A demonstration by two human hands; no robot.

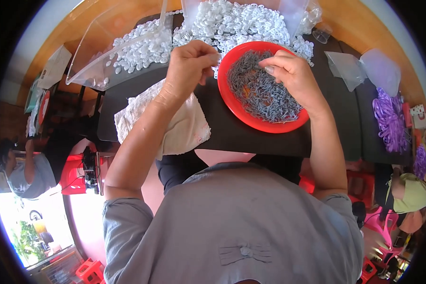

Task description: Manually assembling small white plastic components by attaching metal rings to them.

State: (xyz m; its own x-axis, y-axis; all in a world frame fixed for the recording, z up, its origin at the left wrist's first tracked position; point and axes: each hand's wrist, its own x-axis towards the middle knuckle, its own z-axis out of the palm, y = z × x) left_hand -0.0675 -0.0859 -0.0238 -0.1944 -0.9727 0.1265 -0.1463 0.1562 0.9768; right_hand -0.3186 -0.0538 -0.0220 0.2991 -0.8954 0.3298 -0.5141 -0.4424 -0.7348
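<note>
My left hand [190,66] is closed at the fingertips, pinching something small and white beside the left rim of a red plate [232,102]. The plate holds a heap of small grey metal pieces [262,92]. My right hand [293,75] rests on that heap with its fingers curled down into the pieces; whether it holds one I cannot tell. A large pile of small white plastic parts [236,23] lies just beyond both hands on the dark table [251,137].
A white cloth [184,125] lies under my left forearm. A clear plastic tray [118,52] with more white parts stands at the back left. Clear bags [348,68] and purple pieces [388,118] sit to the right. Other people are at the left and right edges.
</note>
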